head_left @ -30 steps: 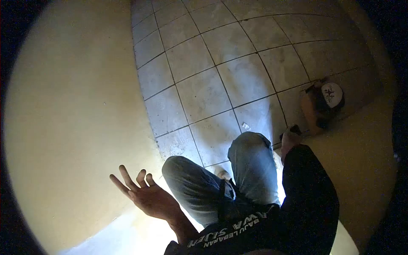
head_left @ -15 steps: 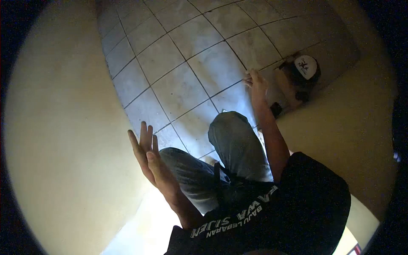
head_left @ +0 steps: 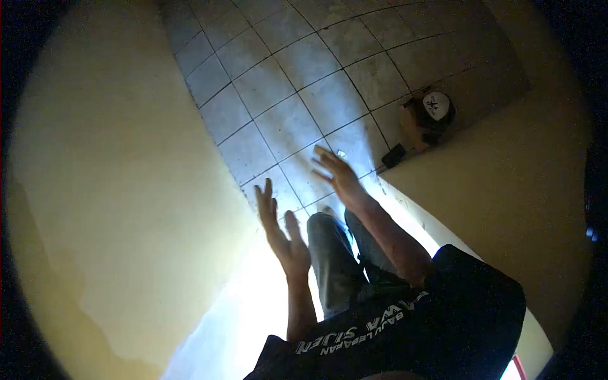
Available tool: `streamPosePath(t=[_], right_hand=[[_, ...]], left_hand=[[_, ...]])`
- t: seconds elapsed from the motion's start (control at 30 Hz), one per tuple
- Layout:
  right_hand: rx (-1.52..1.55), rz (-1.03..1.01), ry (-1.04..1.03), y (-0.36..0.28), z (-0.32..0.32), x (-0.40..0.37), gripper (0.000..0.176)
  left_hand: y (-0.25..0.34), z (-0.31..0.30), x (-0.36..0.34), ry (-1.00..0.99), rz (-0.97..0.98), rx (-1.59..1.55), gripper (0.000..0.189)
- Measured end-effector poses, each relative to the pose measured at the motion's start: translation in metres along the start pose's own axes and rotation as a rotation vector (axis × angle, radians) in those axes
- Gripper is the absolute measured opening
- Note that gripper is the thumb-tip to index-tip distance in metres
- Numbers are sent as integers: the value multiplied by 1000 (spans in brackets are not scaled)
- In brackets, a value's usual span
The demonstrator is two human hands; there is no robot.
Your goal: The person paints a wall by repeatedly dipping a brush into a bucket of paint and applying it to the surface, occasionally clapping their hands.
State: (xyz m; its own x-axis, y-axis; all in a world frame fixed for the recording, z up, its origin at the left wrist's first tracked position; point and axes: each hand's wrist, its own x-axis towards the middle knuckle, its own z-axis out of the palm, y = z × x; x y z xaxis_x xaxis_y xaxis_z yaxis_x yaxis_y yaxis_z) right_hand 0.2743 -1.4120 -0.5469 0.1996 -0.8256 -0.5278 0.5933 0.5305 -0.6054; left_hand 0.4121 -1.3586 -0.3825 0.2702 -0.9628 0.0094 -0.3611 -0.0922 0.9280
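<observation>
My left hand (head_left: 283,237) is raised in front of my lap, with its fingers stretched out and nothing in it. Up and to its right, my right hand (head_left: 341,177) hovers over the tiles, fingers spread and slightly blurred, also holding nothing. The two hands are apart from each other. Just above the right fingers in the picture, a small white item (head_left: 342,153) lies on the floor, too small to name. Below the hands are my legs in jeans (head_left: 332,263).
Tiled floor (head_left: 288,123) stretches ahead between a pale wall (head_left: 114,190) on the left and another wall (head_left: 500,190) on the right. By the right wall are a black object (head_left: 393,156) and a brown box (head_left: 413,130) with a black-and-white cap (head_left: 436,106) on it.
Both hands have come closer together: the left moved right, the right moved left and downward in the picture. My knees are nearer each other, and the view has shifted.
</observation>
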Motion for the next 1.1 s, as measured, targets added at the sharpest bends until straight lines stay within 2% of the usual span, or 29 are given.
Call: streamPosePath(t=[0.03, 0.1, 0.2, 0.23, 0.3, 0.37, 0.43, 0.47, 0.57, 0.63, 0.7, 0.77, 0.8, 0.83, 0.9, 0.97, 1.07, 1.1], right_hand=[[115, 78, -24, 2, 21, -20, 70], [177, 230, -168, 7, 54, -57, 74], [58, 152, -502, -20, 118, -125, 79], [99, 230, -472, -29, 132, -141, 79], [169, 373, -420, -61, 165, -169, 79], [129, 385, -495, -80, 198, -200, 78], [-27, 238, -708, -99, 234, -222, 76], [85, 207, -793, -106, 257, -236, 73], [-383, -134, -825, -125, 323, -282, 68], [-752, -366, -840, -117, 345, -311, 66], [-1131, -677, -929, -64, 335, -317, 64], [-1080, -656, -976, -30, 311, -308, 61], [-1066, -648, -1005, -15, 291, -304, 59], [-1069, -657, -1017, -4, 287, -297, 56], [-1332, -689, -873, 2, 281, -313, 60], [-1364, -230, -845, 48, 221, -263, 68], [-900, 466, -762, 44, 221, -306, 71], [-744, 577, -893, 42, 232, -329, 69]], left_hand=[[16, -3, -5, -23, 50, 71, 65], [49, -6, -20, -91, 3, 133, 63], [16, -2, -57, -121, 98, 295, 68], [10, -8, -66, -102, 94, 399, 72], [32, -45, -58, -118, 337, 346, 75], [53, -73, -64, 32, 220, 285, 69], [39, -94, -74, 271, 31, 313, 72], [-38, -114, -92, 138, -159, 466, 79], [57, -170, -110, 544, -637, -1151, 85], [10, -190, -142, 309, -361, -931, 93], [94, -192, -144, 403, -211, -1111, 97], [157, -215, -149, 428, -382, -1141, 105], [145, -231, -167, 310, -311, -1199, 109], [199, -252, -178, 388, -331, -1300, 108], [230, -273, -208, 517, -38, -910, 105], [289, -295, -239, 591, 283, -904, 100], [311, -288, -295, 862, 452, -299, 94], [298, -271, -312, 936, 498, -215, 87]])
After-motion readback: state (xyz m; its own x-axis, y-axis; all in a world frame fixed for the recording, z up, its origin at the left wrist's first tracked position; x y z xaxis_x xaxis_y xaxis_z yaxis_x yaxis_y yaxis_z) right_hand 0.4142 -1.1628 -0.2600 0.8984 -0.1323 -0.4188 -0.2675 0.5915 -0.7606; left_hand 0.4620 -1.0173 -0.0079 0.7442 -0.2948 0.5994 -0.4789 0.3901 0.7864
